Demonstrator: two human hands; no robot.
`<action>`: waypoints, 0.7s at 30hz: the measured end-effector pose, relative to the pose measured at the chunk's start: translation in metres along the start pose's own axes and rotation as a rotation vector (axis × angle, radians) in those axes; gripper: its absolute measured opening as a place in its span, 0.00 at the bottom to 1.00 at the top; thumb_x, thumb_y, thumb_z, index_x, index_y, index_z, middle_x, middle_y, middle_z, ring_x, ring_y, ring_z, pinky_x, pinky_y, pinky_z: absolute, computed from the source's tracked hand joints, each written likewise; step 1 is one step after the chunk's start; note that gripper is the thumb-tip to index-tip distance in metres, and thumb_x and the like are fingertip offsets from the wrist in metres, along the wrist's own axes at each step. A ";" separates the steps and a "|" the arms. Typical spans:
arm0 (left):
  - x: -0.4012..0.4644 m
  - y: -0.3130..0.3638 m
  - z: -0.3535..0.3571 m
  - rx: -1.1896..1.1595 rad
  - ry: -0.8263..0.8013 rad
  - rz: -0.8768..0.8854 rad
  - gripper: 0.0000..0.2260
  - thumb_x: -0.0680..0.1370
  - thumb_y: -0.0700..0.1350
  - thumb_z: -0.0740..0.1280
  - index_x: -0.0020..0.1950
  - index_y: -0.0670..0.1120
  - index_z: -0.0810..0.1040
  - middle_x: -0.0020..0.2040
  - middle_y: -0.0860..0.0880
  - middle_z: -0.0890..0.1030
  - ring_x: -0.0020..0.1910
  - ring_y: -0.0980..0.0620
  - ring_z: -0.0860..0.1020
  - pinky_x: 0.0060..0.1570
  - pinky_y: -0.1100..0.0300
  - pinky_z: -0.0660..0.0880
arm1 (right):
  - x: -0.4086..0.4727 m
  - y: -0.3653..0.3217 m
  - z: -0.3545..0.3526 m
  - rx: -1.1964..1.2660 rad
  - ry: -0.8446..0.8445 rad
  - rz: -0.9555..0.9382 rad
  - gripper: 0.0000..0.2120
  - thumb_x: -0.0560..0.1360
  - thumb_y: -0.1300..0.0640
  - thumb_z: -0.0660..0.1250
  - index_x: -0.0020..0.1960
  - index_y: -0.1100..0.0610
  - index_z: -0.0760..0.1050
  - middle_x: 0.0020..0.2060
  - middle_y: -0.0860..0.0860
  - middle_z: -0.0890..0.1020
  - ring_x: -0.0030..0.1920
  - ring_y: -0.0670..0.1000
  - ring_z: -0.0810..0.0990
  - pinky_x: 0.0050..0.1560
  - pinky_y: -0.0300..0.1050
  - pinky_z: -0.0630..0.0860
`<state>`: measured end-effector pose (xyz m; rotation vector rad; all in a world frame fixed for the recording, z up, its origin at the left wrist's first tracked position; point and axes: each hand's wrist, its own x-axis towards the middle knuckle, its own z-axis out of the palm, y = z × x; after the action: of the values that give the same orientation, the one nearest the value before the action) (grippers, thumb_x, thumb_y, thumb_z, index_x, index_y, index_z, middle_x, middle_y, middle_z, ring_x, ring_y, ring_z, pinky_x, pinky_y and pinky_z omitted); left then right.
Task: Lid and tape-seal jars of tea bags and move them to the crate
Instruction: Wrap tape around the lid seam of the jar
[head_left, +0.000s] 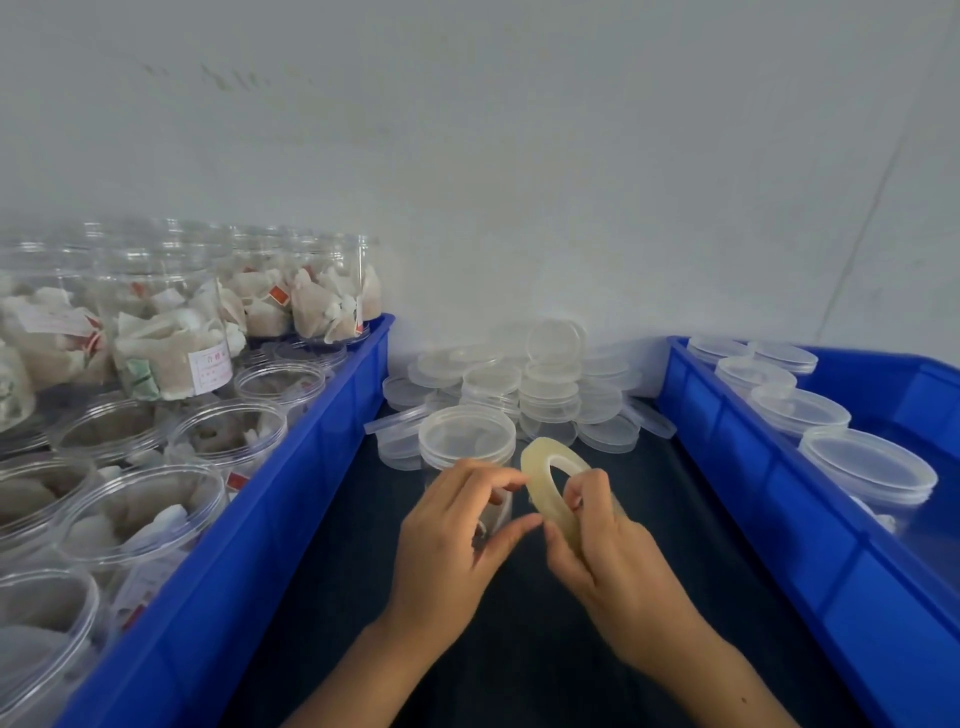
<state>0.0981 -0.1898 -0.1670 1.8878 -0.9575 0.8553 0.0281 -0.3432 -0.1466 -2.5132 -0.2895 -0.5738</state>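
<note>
A clear jar with its lid on (466, 435) stands on the dark table just beyond my hands. My right hand (597, 540) grips a yellowish roll of clear tape (551, 478) held upright beside the jar. My left hand (457, 525) is in front of the jar with thumb and forefinger curled toward the roll's edge; whether they pinch the tape end is too fine to tell. The jar's lower body is hidden behind my left hand.
A blue crate on the left (291, 499) holds several open jars of tea bags (171, 332). A blue crate on the right (769, 483) holds several lidded jars (867, 467). A heap of loose clear lids (550, 384) lies against the white wall.
</note>
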 end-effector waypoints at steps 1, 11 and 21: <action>0.000 0.001 0.000 -0.034 -0.004 -0.009 0.14 0.76 0.53 0.68 0.54 0.44 0.80 0.49 0.53 0.80 0.43 0.62 0.77 0.41 0.70 0.76 | 0.000 -0.001 0.000 -0.024 -0.001 -0.014 0.11 0.77 0.44 0.54 0.50 0.52 0.61 0.31 0.48 0.72 0.28 0.46 0.71 0.28 0.42 0.66; 0.001 0.010 0.001 -0.175 0.021 -0.106 0.06 0.74 0.45 0.69 0.46 0.42 0.80 0.44 0.54 0.80 0.44 0.59 0.79 0.42 0.70 0.76 | -0.001 0.001 0.006 -0.089 -0.010 -0.016 0.09 0.78 0.44 0.54 0.50 0.48 0.58 0.30 0.47 0.73 0.35 0.42 0.76 0.35 0.39 0.73; 0.003 0.010 -0.007 -0.178 -0.070 -0.178 0.17 0.75 0.57 0.62 0.45 0.44 0.80 0.41 0.56 0.81 0.42 0.58 0.80 0.43 0.64 0.77 | 0.000 0.008 0.004 -0.278 -0.010 0.032 0.11 0.78 0.43 0.53 0.51 0.46 0.53 0.31 0.45 0.73 0.30 0.45 0.76 0.37 0.38 0.74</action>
<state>0.0901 -0.1882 -0.1577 1.8268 -0.8628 0.5825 0.0319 -0.3478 -0.1534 -2.7824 -0.1838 -0.6254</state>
